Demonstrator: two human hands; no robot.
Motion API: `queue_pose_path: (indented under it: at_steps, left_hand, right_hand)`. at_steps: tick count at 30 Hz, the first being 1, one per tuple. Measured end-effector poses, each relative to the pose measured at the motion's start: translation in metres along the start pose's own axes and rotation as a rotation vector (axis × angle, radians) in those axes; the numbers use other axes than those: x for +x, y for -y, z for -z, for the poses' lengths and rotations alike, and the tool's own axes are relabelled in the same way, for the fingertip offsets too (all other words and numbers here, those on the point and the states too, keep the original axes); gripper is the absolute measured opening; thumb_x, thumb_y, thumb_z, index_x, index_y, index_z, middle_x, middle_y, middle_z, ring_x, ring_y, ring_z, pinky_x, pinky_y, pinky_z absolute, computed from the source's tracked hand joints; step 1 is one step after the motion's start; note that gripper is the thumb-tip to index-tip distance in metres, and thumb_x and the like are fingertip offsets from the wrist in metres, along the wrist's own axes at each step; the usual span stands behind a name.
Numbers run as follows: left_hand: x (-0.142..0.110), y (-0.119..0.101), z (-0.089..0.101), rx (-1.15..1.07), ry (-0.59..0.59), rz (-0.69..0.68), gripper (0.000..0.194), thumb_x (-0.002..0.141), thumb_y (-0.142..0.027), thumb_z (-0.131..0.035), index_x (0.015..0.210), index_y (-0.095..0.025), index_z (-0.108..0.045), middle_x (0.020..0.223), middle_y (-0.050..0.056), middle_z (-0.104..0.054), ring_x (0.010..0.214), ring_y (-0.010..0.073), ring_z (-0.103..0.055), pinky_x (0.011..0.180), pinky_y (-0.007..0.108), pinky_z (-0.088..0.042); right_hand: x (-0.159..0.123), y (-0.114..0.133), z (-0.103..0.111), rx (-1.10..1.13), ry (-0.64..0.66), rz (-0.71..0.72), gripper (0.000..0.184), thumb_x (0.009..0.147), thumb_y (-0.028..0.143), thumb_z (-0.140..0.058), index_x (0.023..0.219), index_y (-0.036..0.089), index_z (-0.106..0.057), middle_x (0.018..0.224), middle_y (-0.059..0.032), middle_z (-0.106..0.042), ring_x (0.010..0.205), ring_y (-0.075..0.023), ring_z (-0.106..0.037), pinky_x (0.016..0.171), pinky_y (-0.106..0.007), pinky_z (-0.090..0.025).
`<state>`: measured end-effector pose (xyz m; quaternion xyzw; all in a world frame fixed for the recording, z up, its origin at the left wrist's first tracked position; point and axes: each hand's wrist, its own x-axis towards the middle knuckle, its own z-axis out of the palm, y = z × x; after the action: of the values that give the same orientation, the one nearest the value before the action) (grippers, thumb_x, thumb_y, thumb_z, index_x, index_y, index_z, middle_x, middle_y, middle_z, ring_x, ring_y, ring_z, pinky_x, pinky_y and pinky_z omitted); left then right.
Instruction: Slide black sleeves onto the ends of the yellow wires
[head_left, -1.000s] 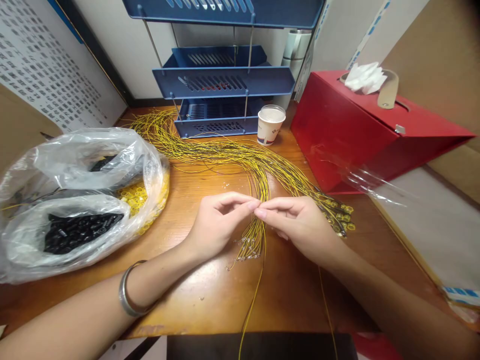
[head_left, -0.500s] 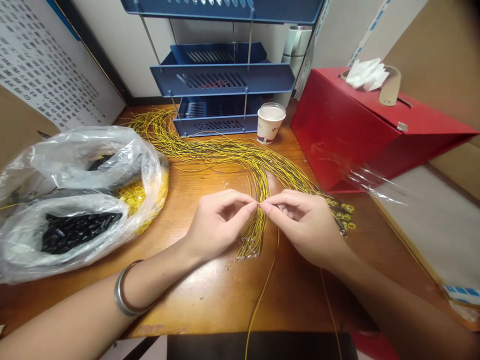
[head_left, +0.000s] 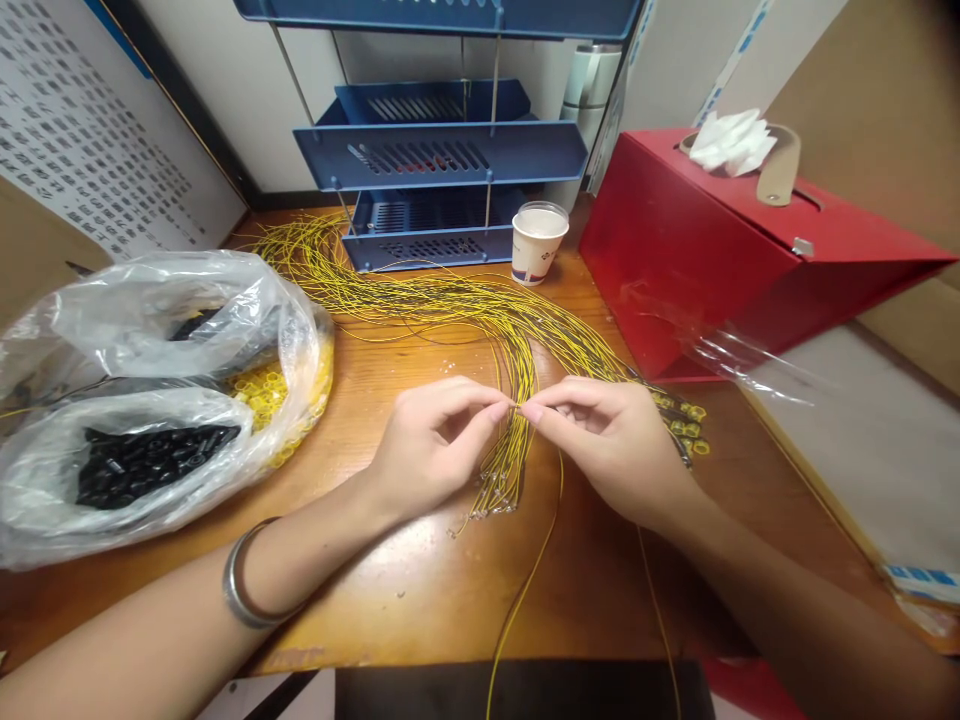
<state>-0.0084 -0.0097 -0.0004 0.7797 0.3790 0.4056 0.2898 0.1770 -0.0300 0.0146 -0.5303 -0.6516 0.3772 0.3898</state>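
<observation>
My left hand [head_left: 435, 440] and my right hand [head_left: 615, 445] meet fingertip to fingertip, each closed in a pinch. A thin yellow wire [head_left: 536, 565] runs up from the table's front edge behind my right hand; its end appears to lie between both sets of fingertips, mostly hidden. Another thin strand [head_left: 658, 610] hangs below my right wrist. Directly beneath the fingertips lies a bundle of yellow and dark wires [head_left: 427, 295], with small clear or metallic tips [head_left: 495, 495] at its near end. Beside my right hand, other wires end in yellow ring-like pieces [head_left: 694, 430].
At left, a clear plastic bag [head_left: 292, 300] holds yellow rings [head_left: 259, 390] and black parts [head_left: 150, 465]. Behind the wires stand blue stacked trays [head_left: 442, 155] and a paper cup [head_left: 538, 245]. A red box [head_left: 690, 260] with tissues on top is at right on the wooden table [head_left: 360, 600].
The view has shifted slightly. Both hands keep nearly the same place and pinch, with the tiny piece between the fingertips showing a little differently.
</observation>
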Motion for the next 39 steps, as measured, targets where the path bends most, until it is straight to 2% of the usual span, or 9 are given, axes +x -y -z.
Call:
queue_pose_path:
  at_steps: [15,33,39]
  left_hand:
    - [0.0002,0.0001,0.0005,0.037,0.007,-0.017,0.013,0.087,-0.020,-0.061,0.086,-0.015,-0.073,0.080,0.005,-0.073,0.066,0.0120,-0.063,0.062,0.022,-0.047]
    - [0.0018,-0.0013,-0.0005,0.041,-0.006,-0.008,0.010,0.085,-0.021,-0.062,0.082,-0.014,-0.068,0.073,0.003,-0.069,0.059,0.0093,-0.055,0.055,0.020,-0.042]
    - [0.0017,-0.0010,-0.0009,0.039,-0.009,-0.012,0.010,0.085,-0.021,-0.063,0.082,-0.013,-0.069,0.072,0.003,-0.068,0.058,0.0085,-0.055,0.054,0.019,-0.042]
  right_hand:
    - [0.0004,0.0000,0.0006,-0.012,0.036,-0.036,0.019,0.083,0.029,-0.062,0.075,0.016,-0.073,0.073,-0.0052,-0.069,0.065,-0.0145,-0.058,0.056,-0.027,-0.040]
    - [0.0027,0.0020,0.0009,0.164,0.081,-0.088,0.017,0.082,0.029,-0.063,0.076,0.017,-0.073,0.066,-0.0022,-0.064,0.066,-0.0142,-0.057,0.059,-0.026,-0.043]
    - [0.0023,0.0017,0.0012,0.164,0.084,-0.091,0.017,0.082,0.028,-0.063,0.074,0.016,-0.073,0.069,-0.0037,-0.068,0.065,-0.0135,-0.057,0.059,-0.026,-0.043]
